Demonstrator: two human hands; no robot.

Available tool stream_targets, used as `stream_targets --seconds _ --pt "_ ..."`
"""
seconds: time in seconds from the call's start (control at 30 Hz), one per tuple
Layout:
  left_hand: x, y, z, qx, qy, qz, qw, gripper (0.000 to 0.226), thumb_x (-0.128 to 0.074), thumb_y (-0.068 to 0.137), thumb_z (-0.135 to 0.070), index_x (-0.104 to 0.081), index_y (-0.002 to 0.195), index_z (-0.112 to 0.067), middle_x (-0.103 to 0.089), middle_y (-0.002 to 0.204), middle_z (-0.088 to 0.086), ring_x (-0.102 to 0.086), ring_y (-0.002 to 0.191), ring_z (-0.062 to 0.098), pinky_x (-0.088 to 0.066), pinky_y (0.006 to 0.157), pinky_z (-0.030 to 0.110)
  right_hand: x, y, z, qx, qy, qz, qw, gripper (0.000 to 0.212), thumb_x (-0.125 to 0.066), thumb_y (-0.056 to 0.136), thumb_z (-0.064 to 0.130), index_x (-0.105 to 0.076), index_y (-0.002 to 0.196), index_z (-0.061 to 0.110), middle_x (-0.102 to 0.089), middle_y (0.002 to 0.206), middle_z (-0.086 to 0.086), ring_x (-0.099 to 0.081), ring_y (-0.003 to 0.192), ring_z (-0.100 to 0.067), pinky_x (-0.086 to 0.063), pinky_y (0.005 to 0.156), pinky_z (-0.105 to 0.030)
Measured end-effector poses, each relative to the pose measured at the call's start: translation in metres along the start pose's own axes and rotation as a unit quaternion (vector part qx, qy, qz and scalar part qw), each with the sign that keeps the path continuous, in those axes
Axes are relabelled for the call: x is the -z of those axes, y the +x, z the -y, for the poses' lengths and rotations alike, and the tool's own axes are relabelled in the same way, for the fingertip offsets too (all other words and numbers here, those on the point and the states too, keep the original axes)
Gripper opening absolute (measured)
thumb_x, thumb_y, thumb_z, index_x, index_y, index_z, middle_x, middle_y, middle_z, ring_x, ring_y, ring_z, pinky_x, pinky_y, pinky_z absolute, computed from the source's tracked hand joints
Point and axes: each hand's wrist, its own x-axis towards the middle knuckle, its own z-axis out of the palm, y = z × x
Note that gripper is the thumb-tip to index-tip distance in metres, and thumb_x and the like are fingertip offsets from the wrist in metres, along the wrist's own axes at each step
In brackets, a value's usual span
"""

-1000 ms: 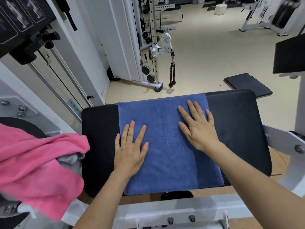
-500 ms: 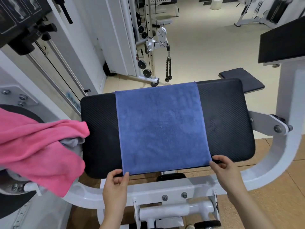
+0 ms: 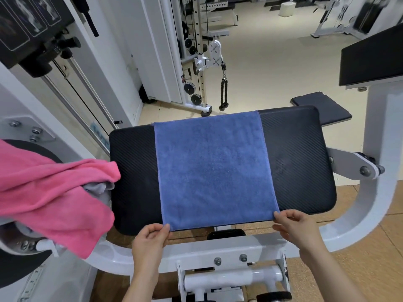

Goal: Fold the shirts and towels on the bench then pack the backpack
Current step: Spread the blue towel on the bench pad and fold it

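- As it lies flat across the middle of the bench, the blue towel reads as a near-square sheet with an even nap and a stitched hem along its far and side edges. Its far edge reaches the bench's far rim; its near edge just overhangs the near rim.
- Black ribbed padding of the bench shows on either side of the towel.
- Left hand: thumb and curled fingers pinch the towel's near-left corner, at the bench's near rim.
- Right hand: pinches the near-right corner likewise.
- Pink cloth: draped just left of the bench, its tip over the bench's left end; grey cloth shows under its fold.
- Writing: pale blue lettering on the white frame beside the bench's far-left corner, cut off, not legible. Dark panel with figure diagrams, far up-left of the bench; any text too blurred to read.
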Motion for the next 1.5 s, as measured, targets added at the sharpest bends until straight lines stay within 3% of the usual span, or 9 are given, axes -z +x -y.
stream_targets --seconds 0.13,0.27,0.43,0.63,0.8,0.93,1.07,1.23,1.5 --pt "0.004 0.001 -0.001 -0.050 0.003 0.024 0.998 0.017 -0.064 0.090 -0.003 -0.060 0.090 -0.019 -0.072 0.080 0.008 -0.070 0.069 0.016 -0.052 0.063 0.027 0.000 0.005 -0.001 0.017 0.058 0.000 0.998 0.013 -0.069 0.086 0.002 -0.058 0.082 0.009 -0.067 0.064 -0.009 -0.067 0.057 -0.016 -0.050 0.054 -0.025" --pt "0.011 0.000 -0.002 -0.096 0.077 0.099 0.987 0.031 -0.060 0.091 0.002 -0.074 0.090 -0.026 -0.073 0.092 -0.001 -0.069 0.080 0.014 -0.054 0.069 0.021 0.007 0.008 -0.005 0.085 0.053 0.056 0.993 0.018 -0.058 0.092 -0.004 -0.059 0.088 0.014 -0.055 0.059 0.000 -0.056 0.061 -0.017 -0.049 0.057 -0.021" --pt "0.017 -0.001 -0.007 -0.083 0.125 0.141 0.979 0.039 -0.069 0.080 0.011 -0.075 0.099 -0.022 -0.073 0.095 -0.002 -0.068 0.084 0.006 -0.051 0.066 0.012 0.019 0.005 0.003 0.133 -0.064 0.129 0.980 0.024 -0.075 0.079 0.001 -0.076 0.093 0.021 -0.069 0.081 0.000 -0.063 0.075 -0.013 -0.053 0.068 -0.017" --pt "0.019 0.000 -0.004 -0.090 0.133 0.133 0.978 0.021 -0.063 0.091 -0.008 -0.075 0.096 -0.025 -0.072 0.085 -0.004 -0.063 0.081 0.010 -0.048 0.070 0.017 0.017 0.002 -0.003 0.295 -0.302 0.028 0.906 0.025 -0.072 0.077 -0.010 -0.074 0.095 0.008 -0.065 0.087 -0.001 -0.061 0.080 -0.015 -0.043 0.071 -0.008" --pt "0.037 -0.007 0.006 -0.078 0.214 0.180 0.957 0.021 -0.063 0.092 -0.013 -0.073 0.091 -0.032 -0.070 0.092 -0.010 -0.061 0.091 0.004 -0.043 0.075 0.014 0.037 -0.004 0.001 0.170 -0.413 0.153 0.882 0.021 -0.072 0.083 0.004 -0.076 0.086 0.025 -0.067 0.076 0.007 -0.059 0.066 -0.006 -0.042 0.058 -0.010" --pt "0.048 -0.016 -0.005 -0.106 0.234 0.210 0.943 0.022 -0.065 0.090 -0.009 -0.076 0.088 -0.029 -0.062 0.094 0.006 -0.060 0.087 0.012 -0.043 0.076 0.014 0.048 -0.010 0.026 0.130 -0.332 0.210 0.910 0.025 -0.073 0.082 0.000 -0.078 0.072 0.023 -0.061 0.074 -0.004 -0.054 0.065 -0.014 -0.041 0.058 -0.014" --pt "0.041 -0.015 -0.053 -0.174 0.124 0.187 0.959 0.027 -0.066 0.086 -0.002 -0.080 0.083 -0.025 -0.074 0.097 -0.006 -0.066 0.089 -0.001 -0.048 0.073 0.008 0.047 -0.008 0.064 0.152 -0.141 0.227 0.952 0.018 -0.066 0.082 -0.008 -0.077 0.085 0.006 -0.072 0.092 -0.009 -0.067 0.079 -0.014 -0.052 0.069 -0.015" --pt "-0.001 0.019 -0.111 -0.231 0.066 0.117 0.964 0.018 -0.066 0.089 -0.009 -0.076 0.088 -0.024 -0.076 0.088 -0.011 -0.068 0.082 -0.003 -0.048 0.069 0.007 0.025 0.018 0.101 0.169 0.028 0.157 0.973 0.015 -0.057 0.092 0.000 -0.070 0.092 0.006 -0.071 0.080 -0.003 -0.064 0.075 -0.007 -0.052 0.065 -0.014" --pt "-0.068 0.077 -0.137 -0.252 0.100 0.030 0.962 0.011 -0.061 0.094 -0.026 -0.069 0.087 -0.028 -0.071 0.081 -0.010 -0.065 0.076 -0.001 -0.048 0.068 0.019 -0.027 0.064 0.120 0.223 -0.074 -0.030 0.972 0.014 -0.054 0.096 0.017 -0.065 0.091 0.024 -0.068 0.088 0.010 -0.062 0.086 -0.007 -0.049 0.070 -0.028"
